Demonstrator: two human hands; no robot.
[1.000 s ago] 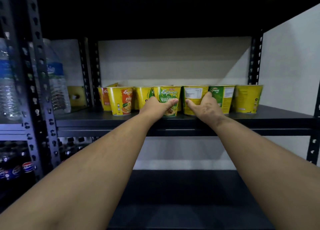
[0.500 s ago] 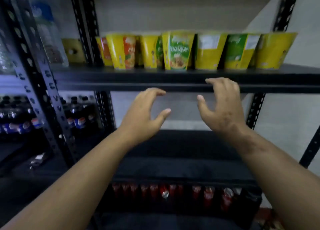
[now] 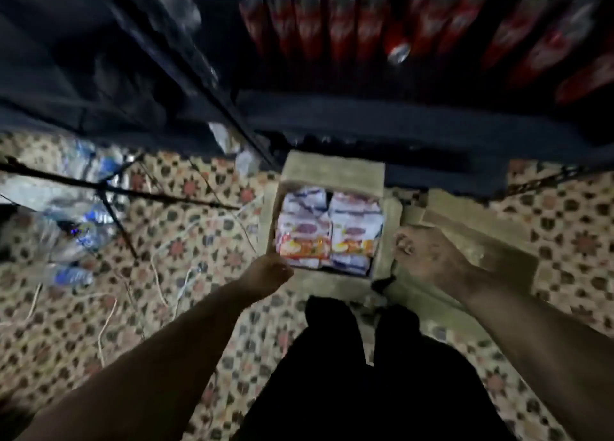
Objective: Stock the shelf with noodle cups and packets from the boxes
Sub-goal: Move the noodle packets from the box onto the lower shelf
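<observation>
An open cardboard box (image 3: 334, 172) sits on the patterned floor below the shelf, filled with white and orange noodle packets (image 3: 327, 232) in two rows. My left hand (image 3: 265, 274) hangs just above the box's near left corner, holding nothing, its fingers blurred and pointing down. My right hand (image 3: 423, 257) hovers to the right of the box, over a second box's flap (image 3: 471, 237), fingers loosely curled and empty. The noodle cups on the upper shelf are out of view.
The black shelf (image 3: 365, 114) crosses the top, with red drink bottles (image 3: 332, 25) on its lowest level. Wrapped water bottles (image 3: 73, 221) and loose strings lie on the floor at left. My dark trouser legs (image 3: 358, 374) stand just before the box.
My view has swung down from the cup shelf to the floor. Both hands have let go of the cups and dropped toward the box of packets.
</observation>
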